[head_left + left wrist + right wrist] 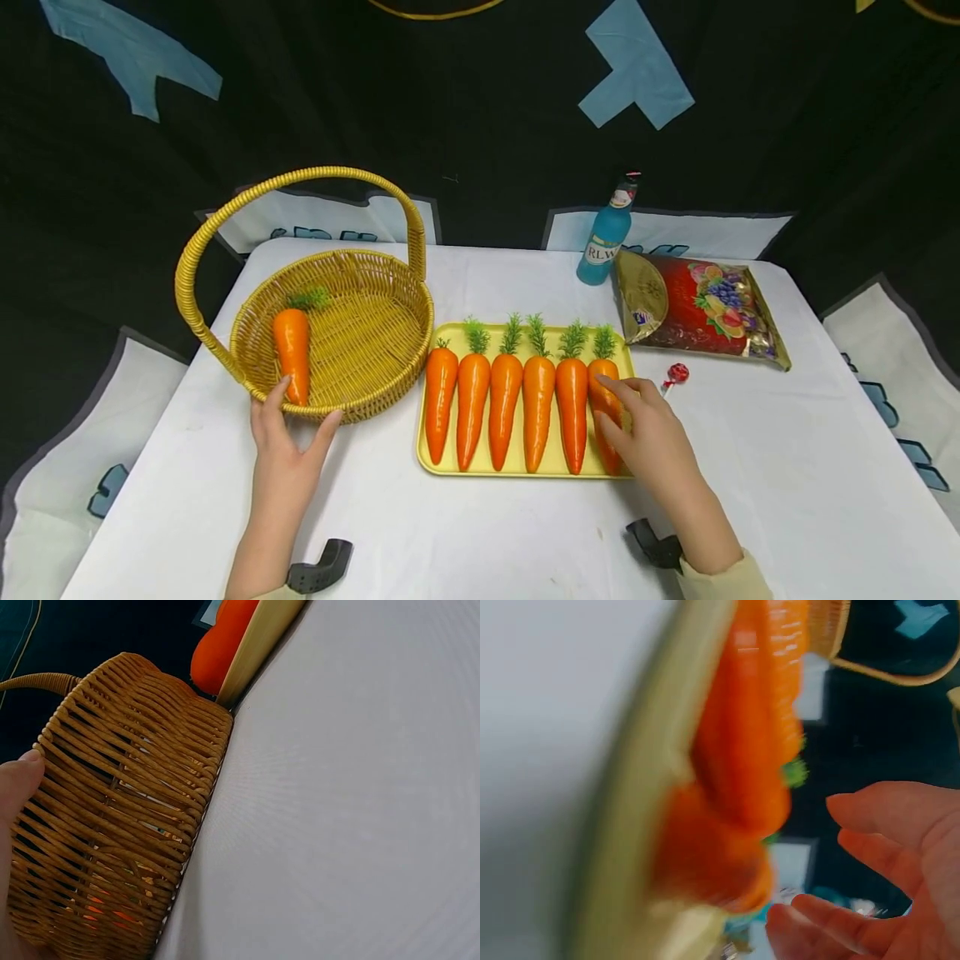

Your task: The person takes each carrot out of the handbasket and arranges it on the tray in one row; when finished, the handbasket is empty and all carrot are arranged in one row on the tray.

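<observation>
My left hand [285, 467] holds the near rim of a yellow wicker basket [375, 333] with a tall arched handle. In the left wrist view, the thumb [21, 780] lies at the edge of the woven wall. Inside the basket, on its left, lies one orange carrot [292, 354] with a green top. Over the right end of a yellow tray [525, 475], my right hand [652, 429] hovers with fingers apart around the rightmost carrot [604, 400]. The right wrist view shows a gap between that hand [900, 877] and the carrot [712, 855]. Several more carrots [506, 400] line the tray.
Behind the tray stands a blue bottle [604, 233]. A red and gold snack bag [697, 308] lies to its right, with a red lollipop [677, 373] in front. A white cloth covers the table [525, 542], and a black curtain [487, 108] hangs behind.
</observation>
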A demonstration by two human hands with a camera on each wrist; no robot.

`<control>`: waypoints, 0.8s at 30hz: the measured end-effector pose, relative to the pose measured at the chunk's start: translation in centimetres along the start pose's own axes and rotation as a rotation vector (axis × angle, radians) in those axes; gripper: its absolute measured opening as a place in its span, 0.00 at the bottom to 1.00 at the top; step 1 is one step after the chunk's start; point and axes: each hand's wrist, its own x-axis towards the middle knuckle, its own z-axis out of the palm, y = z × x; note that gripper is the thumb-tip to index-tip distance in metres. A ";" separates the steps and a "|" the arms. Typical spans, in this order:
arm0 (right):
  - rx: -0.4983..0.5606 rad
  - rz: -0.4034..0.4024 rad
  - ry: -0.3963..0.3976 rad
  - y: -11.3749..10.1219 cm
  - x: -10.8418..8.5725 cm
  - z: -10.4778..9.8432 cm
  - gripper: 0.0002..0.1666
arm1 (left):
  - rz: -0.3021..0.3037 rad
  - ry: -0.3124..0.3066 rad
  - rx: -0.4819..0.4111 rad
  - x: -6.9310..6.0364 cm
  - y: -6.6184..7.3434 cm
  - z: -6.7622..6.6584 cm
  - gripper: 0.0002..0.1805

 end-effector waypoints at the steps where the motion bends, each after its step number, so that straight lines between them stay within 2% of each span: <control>1: 0.018 -0.017 0.015 -0.4 0.4 -0.1 0.28 | 0.001 0.002 0.002 0.0 0.0 0.0 0.47; 6: 0.123 -0.091 0.008 -3.3 2.4 -0.4 0.28 | 0.009 0.010 0.011 0.0 -0.2 -0.1 0.47; 15: 0.413 -0.218 -0.164 -9.2 5.9 0.9 0.25 | 0.016 0.010 0.002 0.0 -0.2 -0.1 0.47; 18: 0.453 -0.252 -0.217 -11.1 6.8 1.6 0.24 | 0.014 0.009 0.003 0.0 -0.1 0.0 0.47; 24: 0.464 -0.339 -0.323 -14.8 8.5 3.3 0.26 | -0.007 0.001 0.013 0.0 0.0 0.0 0.47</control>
